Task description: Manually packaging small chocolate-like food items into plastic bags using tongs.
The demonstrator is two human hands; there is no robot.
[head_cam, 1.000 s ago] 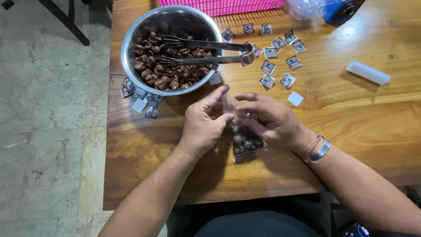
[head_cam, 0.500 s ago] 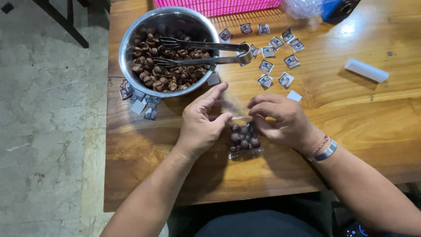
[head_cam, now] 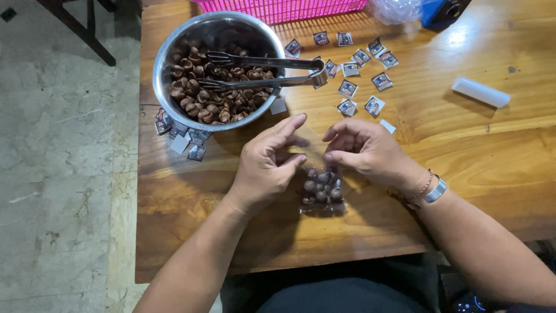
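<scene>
**Pinching the bag's mouth at the table's near edge**

Holding a small clear bag (head_cam: pixel 322 191) by its top, with left hand (head_cam: pixel 263 165) and right hand (head_cam: pixel 368 152) meeting just above the brown pieces inside. Pressing the left thumb and forefinger together on the plastic's upper left corner, other fingers (head_cam: pixel 292 123) stretched out straight; curling the right fingers together on the upper right edge. Resting the filled bottom of the bag on the table (head_cam: pixel 463 150), between the two wrists, near the front edge.

Seemingly working at the closing stage, with the bag already loaded and its mouth being drawn flat. Calling next, by the look of it, for an even pull along the top so nothing spills.

Leaving alone, just beyond the hands, a steel bowl (head_cam: pixel 159 75) heaped with the same brown pieces, tongs (head_cam: pixel 272 69) lying across its rim. Also lying about: small square packets (head_cam: pixel 347 88) right of the bowl, a white tube (head_cam: pixel 480 93) farther right, a pink basket (head_cam: pixel 284 7) at the far edge.
</scene>
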